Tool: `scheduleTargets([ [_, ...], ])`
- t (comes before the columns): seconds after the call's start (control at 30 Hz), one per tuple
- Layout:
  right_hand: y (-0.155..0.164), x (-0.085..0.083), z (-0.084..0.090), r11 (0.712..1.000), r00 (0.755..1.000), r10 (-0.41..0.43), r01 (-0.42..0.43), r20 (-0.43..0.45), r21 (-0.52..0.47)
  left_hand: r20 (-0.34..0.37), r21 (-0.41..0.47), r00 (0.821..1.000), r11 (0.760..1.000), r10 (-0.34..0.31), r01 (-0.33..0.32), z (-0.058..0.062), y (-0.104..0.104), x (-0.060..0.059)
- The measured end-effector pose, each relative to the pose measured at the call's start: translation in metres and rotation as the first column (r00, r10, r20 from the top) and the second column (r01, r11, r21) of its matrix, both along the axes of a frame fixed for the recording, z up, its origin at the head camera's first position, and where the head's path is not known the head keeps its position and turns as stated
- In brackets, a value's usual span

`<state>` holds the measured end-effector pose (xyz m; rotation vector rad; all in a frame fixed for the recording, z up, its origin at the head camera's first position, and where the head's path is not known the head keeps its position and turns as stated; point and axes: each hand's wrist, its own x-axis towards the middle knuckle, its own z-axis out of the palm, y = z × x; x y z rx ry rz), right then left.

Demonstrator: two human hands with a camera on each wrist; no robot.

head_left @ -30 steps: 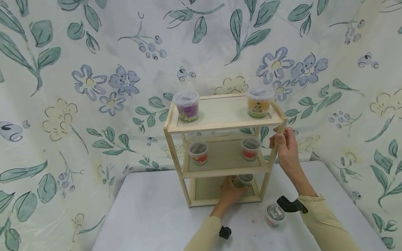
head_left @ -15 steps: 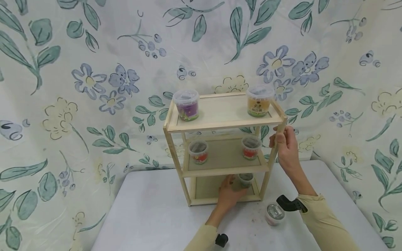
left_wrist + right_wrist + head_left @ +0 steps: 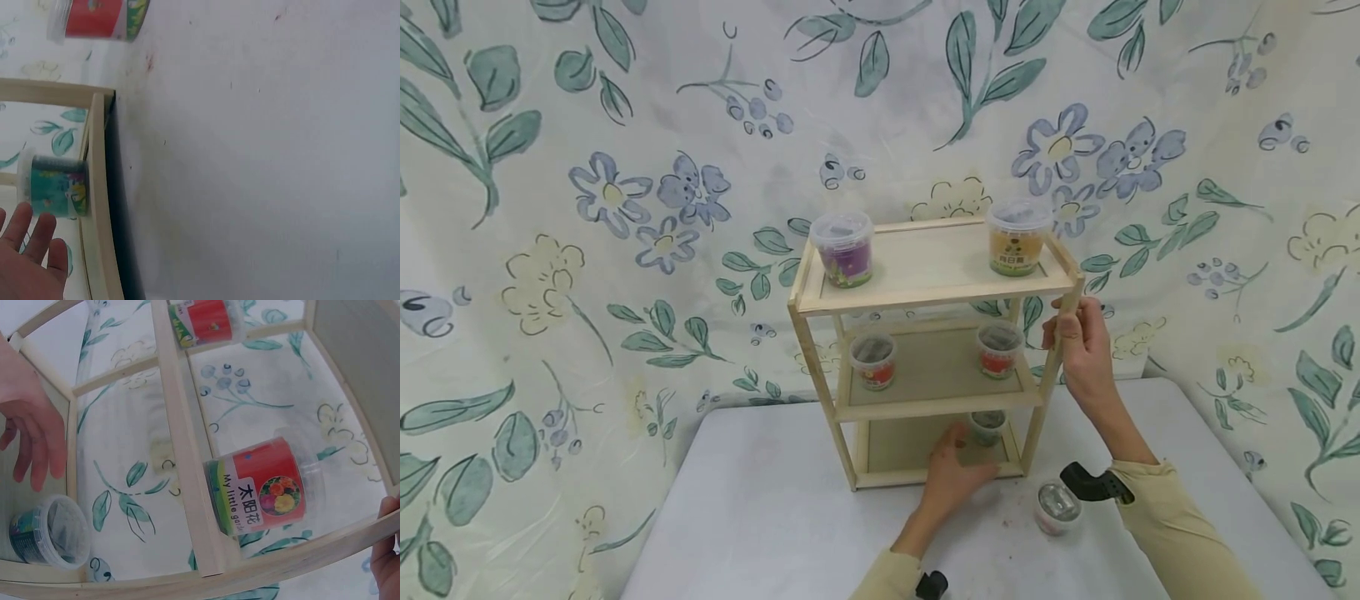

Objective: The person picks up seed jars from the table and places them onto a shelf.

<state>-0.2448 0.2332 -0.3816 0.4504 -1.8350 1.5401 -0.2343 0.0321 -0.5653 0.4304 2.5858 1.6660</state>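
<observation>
A three-tier wooden shelf (image 3: 940,408) stands on the white table. On its bottom tier, at the right, sits a plastic tub with a teal label (image 3: 59,187). My left hand (image 3: 953,477) is just in front of that tub with fingers spread, holding nothing; the right wrist view shows a gap between the fingers (image 3: 39,447) and the tub. My right hand (image 3: 1084,342) grips the shelf's right front post below the top tier. Red-labelled tubs stand at the left (image 3: 874,362) and right (image 3: 1000,350) of the middle tier.
The top tier bears a purple-labelled tub (image 3: 842,250) at the left and an orange-labelled tub (image 3: 1018,237) at the right. Another lidded tub (image 3: 1057,508) stands on the table (image 3: 737,517) right of the shelf, near my right wrist. A floral curtain (image 3: 880,125) hangs behind.
My left hand has let go of the teal-labelled tub and drawn back toward the front of the bottom tier. The right hand keeps its grip on the post.
</observation>
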Motion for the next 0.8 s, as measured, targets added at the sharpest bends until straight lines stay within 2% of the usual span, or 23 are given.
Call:
scheduleTargets([
  [0.2, 0.000, 0.000, 0.000, 1.000, 1.000, 0.002, -0.002, 0.003, -0.004, -0.024, 0.002, 0.998, 0.998, -0.064, 0.064, -0.001, 0.009, 0.010],
  [0.4, -0.001, 0.001, 0.000, 1.000, 1.000, 0.003, -0.003, 0.015, -0.015, 0.040, 0.021, 0.989, 0.990, -0.140, 0.139, -0.009, 0.020, 0.019],
  [0.63, -0.001, 0.000, -0.001, 1.000, 1.000, 0.019, -0.019, -0.019, -0.010, 0.090, 0.040, 0.979, 0.983, -0.181, 0.178, -0.015, 0.033, 0.029],
  [0.8, 0.000, 0.000, -0.001, 1.000, 1.000, 0.013, -0.013, -0.027, -0.014, 0.135, 0.044, 0.962, 0.972, -0.236, 0.233, -0.016, 0.044, 0.038],
])
